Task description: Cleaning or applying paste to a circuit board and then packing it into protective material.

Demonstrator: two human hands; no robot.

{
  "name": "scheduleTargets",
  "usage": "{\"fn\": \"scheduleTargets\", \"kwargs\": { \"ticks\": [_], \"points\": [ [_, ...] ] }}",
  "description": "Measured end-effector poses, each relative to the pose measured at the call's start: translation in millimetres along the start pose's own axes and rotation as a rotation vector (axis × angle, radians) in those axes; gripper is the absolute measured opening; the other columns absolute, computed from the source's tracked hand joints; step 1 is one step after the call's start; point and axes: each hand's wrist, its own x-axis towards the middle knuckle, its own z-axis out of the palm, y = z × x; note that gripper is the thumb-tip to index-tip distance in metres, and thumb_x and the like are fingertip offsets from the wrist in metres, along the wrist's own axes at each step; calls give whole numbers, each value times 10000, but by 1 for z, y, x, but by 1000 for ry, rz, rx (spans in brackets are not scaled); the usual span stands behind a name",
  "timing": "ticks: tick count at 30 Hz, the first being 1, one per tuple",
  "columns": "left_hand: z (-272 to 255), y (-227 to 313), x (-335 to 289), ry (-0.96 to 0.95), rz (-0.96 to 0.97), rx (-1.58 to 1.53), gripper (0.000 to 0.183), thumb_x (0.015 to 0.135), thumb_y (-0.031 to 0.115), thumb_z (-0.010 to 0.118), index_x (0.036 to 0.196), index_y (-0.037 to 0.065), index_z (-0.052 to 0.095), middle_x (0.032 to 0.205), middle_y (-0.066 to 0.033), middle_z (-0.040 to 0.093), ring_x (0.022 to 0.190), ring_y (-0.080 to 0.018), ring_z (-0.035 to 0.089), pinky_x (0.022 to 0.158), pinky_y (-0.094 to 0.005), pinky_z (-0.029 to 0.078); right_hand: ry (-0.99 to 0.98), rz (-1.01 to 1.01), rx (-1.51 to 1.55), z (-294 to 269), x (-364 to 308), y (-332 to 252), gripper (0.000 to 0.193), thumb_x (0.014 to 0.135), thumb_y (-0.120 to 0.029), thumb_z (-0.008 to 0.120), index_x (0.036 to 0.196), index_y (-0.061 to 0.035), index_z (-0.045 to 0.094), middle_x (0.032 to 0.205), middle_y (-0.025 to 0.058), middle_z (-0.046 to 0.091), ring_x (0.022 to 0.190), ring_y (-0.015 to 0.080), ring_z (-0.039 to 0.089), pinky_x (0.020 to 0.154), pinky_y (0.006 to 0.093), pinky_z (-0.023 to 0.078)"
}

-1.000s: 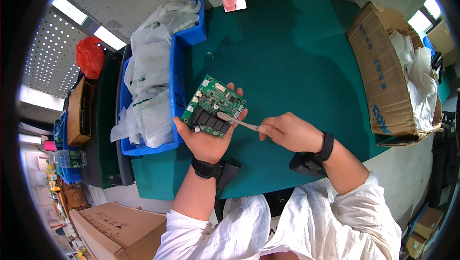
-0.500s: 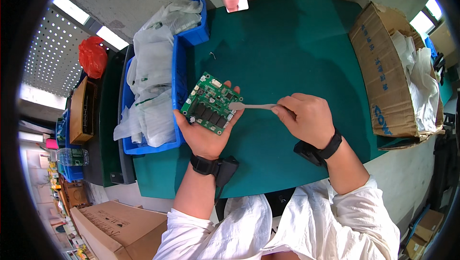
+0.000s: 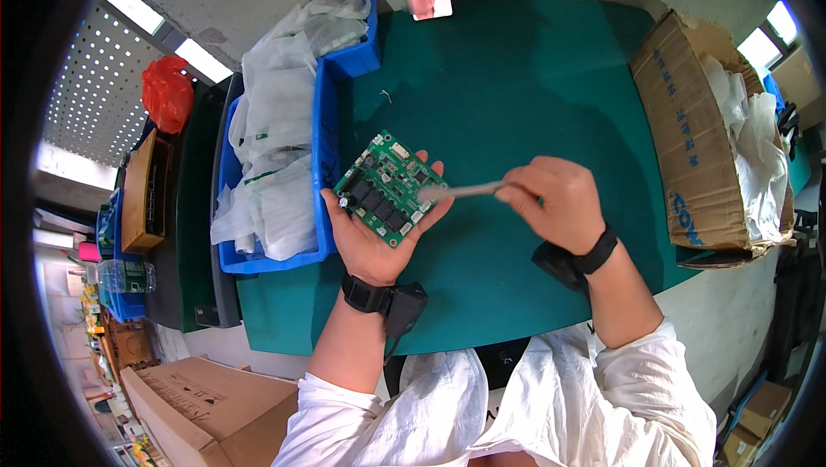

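Your left hand (image 3: 366, 250) grasps the green circuit board (image 3: 384, 186), component side up, above the surface (image 3: 533, 114) and beside the blue bin (image 3: 326, 123); your right hand (image 3: 559, 202) pinches the pale brush-like tool (image 3: 477, 190), its blurred head at the board's right edge. The step in hand appears to be brushing; the next move likely calls for a steady board and light strokes.
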Motion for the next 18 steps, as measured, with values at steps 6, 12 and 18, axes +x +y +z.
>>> {"fn": "scheduleTargets", "kwargs": {
  "ticks": [6, 12, 18],
  "points": [
    [5, -7, -1, 41, -59, -43, 965, 812, 747, 511, 1494, 97, 300, 1480, -234, 359, 1376, -471, 300, 1090, -691, 243, -104, -135, 19, 9, 0, -11, 174, 772, -263, 751, 741, -104, 687, 626, 53, 562, 575, 253, 574, 517, 373, 465],
    [3, -6, 2, 88, 38, 33, 933, 830, 715, 508, 1483, 76, 322, 1482, -233, 361, 1387, -459, 289, 1109, -682, 210, -65, 123, 19, -3, 3, 11, 204, 794, -258, 741, 745, -68, 686, 640, 73, 589, 600, 277, 598, 528, 381, 471],
    [-3, -11, 0, 133, 103, 67, 921, 822, 724, 514, 1454, 68, 369, 1423, -225, 437, 1343, -445, 369, 1115, -652, 246, -202, -59, 92, 17, -8, -23, 219, 797, -274, 736, 717, -93, 642, 634, 63, 569, 587, 266, 598, 519, 388, 466]
  ]
}}
